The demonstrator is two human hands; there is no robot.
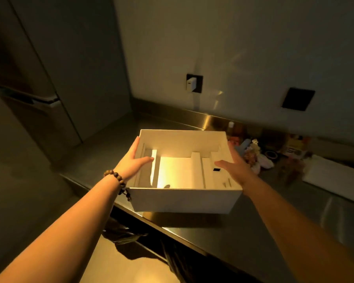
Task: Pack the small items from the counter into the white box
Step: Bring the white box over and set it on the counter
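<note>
Sitting near the front edge of a shiny metal counter (243, 231) is the white box (184, 200). It is made of smooth card, has straight flat walls, and its top is open. Inside are white card walls that split it into a few long parts, and a small black square mark shows in the right part.

The left hand (132, 162) lies against the left wall with its thumb hooked over the rim and its fingers flat on the outside. The right hand (236, 167) does the same on the right wall, thumb inside and fingers hidden behind it. A brown wooden bead bracelet (119, 181) is on the left wrist.

Just beside the box on the right is a heap of small items (255, 158). They are dim and blurry, so it is hard to tell what each one is.
</note>
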